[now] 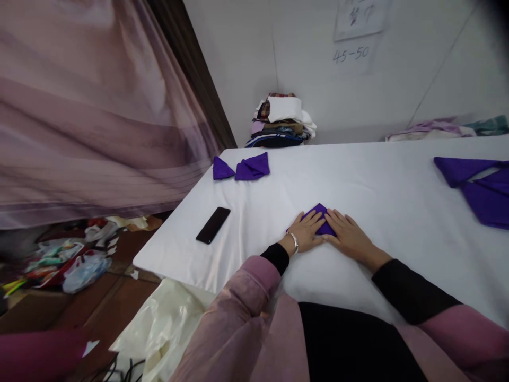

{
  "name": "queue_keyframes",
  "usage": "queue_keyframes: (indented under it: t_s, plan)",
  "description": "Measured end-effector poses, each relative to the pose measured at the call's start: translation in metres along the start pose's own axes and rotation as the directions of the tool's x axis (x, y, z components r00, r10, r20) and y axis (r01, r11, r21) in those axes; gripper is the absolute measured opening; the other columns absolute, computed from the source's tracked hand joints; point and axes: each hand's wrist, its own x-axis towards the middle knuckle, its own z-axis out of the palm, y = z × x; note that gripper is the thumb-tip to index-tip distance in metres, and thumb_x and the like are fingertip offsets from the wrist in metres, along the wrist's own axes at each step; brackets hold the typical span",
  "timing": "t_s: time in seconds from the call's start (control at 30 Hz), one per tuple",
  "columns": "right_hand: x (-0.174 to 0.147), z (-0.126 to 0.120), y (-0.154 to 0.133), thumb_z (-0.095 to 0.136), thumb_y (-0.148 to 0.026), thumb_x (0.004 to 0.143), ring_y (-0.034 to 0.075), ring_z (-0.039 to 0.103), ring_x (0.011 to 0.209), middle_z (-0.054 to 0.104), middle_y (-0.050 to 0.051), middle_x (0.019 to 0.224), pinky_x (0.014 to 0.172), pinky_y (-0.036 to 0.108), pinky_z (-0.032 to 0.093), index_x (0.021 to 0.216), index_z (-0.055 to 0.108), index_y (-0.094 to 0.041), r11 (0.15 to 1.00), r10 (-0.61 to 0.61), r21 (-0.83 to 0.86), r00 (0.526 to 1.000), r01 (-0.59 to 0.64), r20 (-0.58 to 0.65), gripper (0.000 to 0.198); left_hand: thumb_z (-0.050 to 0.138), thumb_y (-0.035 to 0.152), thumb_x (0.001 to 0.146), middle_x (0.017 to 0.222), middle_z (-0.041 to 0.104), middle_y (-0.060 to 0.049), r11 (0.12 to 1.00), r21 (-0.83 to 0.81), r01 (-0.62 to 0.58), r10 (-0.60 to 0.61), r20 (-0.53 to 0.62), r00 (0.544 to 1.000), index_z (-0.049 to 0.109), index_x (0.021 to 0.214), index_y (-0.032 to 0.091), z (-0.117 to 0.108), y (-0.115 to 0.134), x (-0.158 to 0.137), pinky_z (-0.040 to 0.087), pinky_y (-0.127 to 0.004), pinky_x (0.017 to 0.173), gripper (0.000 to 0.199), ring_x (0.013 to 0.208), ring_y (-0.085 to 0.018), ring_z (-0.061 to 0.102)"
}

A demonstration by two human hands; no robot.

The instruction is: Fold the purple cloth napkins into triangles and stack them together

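A small piece of purple cloth (319, 210), folded to a point at its far end, lies on the white-covered table (358, 175) in front of me. My left hand (306, 232) rests flat on its left part, fingers stretched out, a silver bracelet at the wrist. From the other side, my right hand (345, 233) presses flat on the right part of the cloth. Both hands are close together and cover much of the cloth, so its near edge is hidden.
Two folded purple cloth pieces (253, 167) lie at the far left corner. A black phone (213, 225) is left of my hands. More purple cloth (483, 193) lies far right. A stack of folded clothes (281, 122) stands behind the table. A pink curtain (91, 116) hangs left.
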Motion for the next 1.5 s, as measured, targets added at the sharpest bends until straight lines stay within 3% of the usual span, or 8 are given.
queue_keyframes:
  t_s: [0.1,0.23,0.37,0.53,0.7,1.0,1.33,1.5]
  plan:
    - [0.001,0.000,-0.001,0.024,-0.060,0.088,0.027,0.022,0.135,0.031,0.013,0.146,0.105,0.047,0.025,0.143,0.024,-0.016,1.000,-0.005,-0.025,1.000,0.005,0.008,0.070,0.035,0.051,0.089,0.147,0.031,-0.005,0.994,-0.035,0.107,-0.108,-0.013,0.994,0.030,0.139,0.023,-0.003,-0.016,-0.020,0.016,-0.051,0.110,0.057,0.138,-0.022,0.018]
    - [0.001,0.000,-0.001,0.023,-0.060,0.088,0.027,0.022,0.135,0.029,0.014,0.146,0.106,0.047,0.024,0.142,0.028,-0.014,1.000,0.008,-0.025,1.000,-0.008,0.026,0.071,0.038,0.044,0.091,0.141,0.041,-0.003,0.951,-0.080,0.298,-0.304,-0.083,0.949,0.039,0.134,0.024,-0.006,-0.037,-0.061,0.020,-0.049,0.110,0.048,0.136,-0.022,0.024]
    - [0.001,0.001,-0.001,0.024,-0.061,0.088,0.027,0.021,0.135,0.028,0.012,0.147,0.106,0.047,0.024,0.143,0.026,-0.016,1.000,0.013,-0.003,1.000,-0.013,0.024,0.072,0.045,0.037,0.089,0.133,0.051,-0.002,0.930,-0.129,0.345,-0.365,-0.186,0.912,0.051,0.123,0.025,-0.005,-0.039,-0.085,0.024,-0.045,0.109,0.037,0.130,-0.020,0.035]
    - [0.002,0.000,-0.001,0.024,-0.061,0.087,0.029,0.022,0.135,0.028,0.012,0.147,0.105,0.049,0.024,0.144,0.023,-0.016,1.000,0.013,0.016,1.000,-0.013,0.027,0.072,0.057,0.033,0.082,0.111,0.065,-0.003,0.924,-0.195,0.329,-0.374,-0.280,0.884,0.059,0.112,0.023,-0.006,-0.031,-0.076,0.041,-0.038,0.096,0.031,0.106,-0.018,0.056]
    - [0.002,0.001,0.000,0.026,-0.060,0.087,0.029,0.022,0.135,0.028,0.012,0.147,0.106,0.048,0.024,0.144,0.023,-0.016,1.000,0.010,0.015,1.000,-0.011,0.022,0.072,0.056,0.026,0.082,0.094,0.068,-0.001,0.914,-0.232,0.332,-0.390,-0.278,0.878,0.064,0.100,0.022,-0.010,-0.029,-0.066,0.044,-0.033,0.088,0.020,0.092,-0.017,0.058]
    - [0.001,0.004,0.004,0.026,-0.060,0.087,0.029,0.021,0.135,0.026,0.010,0.149,0.106,0.048,0.024,0.145,0.021,-0.018,1.000,0.003,0.005,1.000,-0.004,0.031,0.071,0.054,0.023,0.081,0.083,0.067,0.000,0.875,-0.268,0.404,-0.469,-0.261,0.844,0.067,0.089,0.021,-0.009,-0.027,-0.065,0.047,-0.030,0.079,0.015,0.083,-0.016,0.058]
    - [0.001,0.002,0.003,0.025,-0.060,0.087,0.029,0.021,0.135,0.025,0.010,0.149,0.106,0.048,0.023,0.145,0.019,-0.019,1.000,0.000,0.019,0.999,-0.001,0.032,0.071,0.051,0.015,0.078,0.085,0.067,-0.002,0.876,-0.233,0.422,-0.474,-0.260,0.841,0.065,0.090,0.021,-0.009,-0.024,-0.065,0.047,-0.032,0.081,0.020,0.084,-0.017,0.058]
    - [0.001,0.000,0.002,0.026,-0.060,0.087,0.029,0.022,0.135,0.027,0.011,0.148,0.106,0.048,0.024,0.144,0.023,-0.018,1.000,-0.002,0.026,1.000,0.001,0.030,0.071,0.053,0.017,0.076,0.081,0.066,-0.002,0.852,-0.236,0.467,-0.519,-0.266,0.813,0.064,0.085,0.021,-0.011,-0.023,-0.067,0.048,-0.032,0.075,0.015,0.080,-0.018,0.057]
